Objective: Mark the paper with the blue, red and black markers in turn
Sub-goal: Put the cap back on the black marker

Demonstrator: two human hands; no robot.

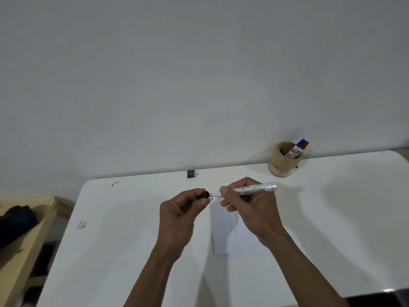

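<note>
My right hand (247,209) grips the white barrel of the black marker (254,189), held level above the table. My left hand (181,209) pinches the marker's black cap (204,195) at the marker's left end; whether the cap is fully seated I cannot tell. Beneath both hands lies a white folded paper (221,231) with small dark marks near its top edge. The blue marker (299,145) and the red marker (305,145) stand together in a tan holder (281,162) at the back right.
The white table (132,251) meets a plain wall at the back. A small dark block (191,173) sits at the table's back edge. A scrap (81,224) lies at the left. A wooden shelf (22,251) with a dark bundle stands left of the table.
</note>
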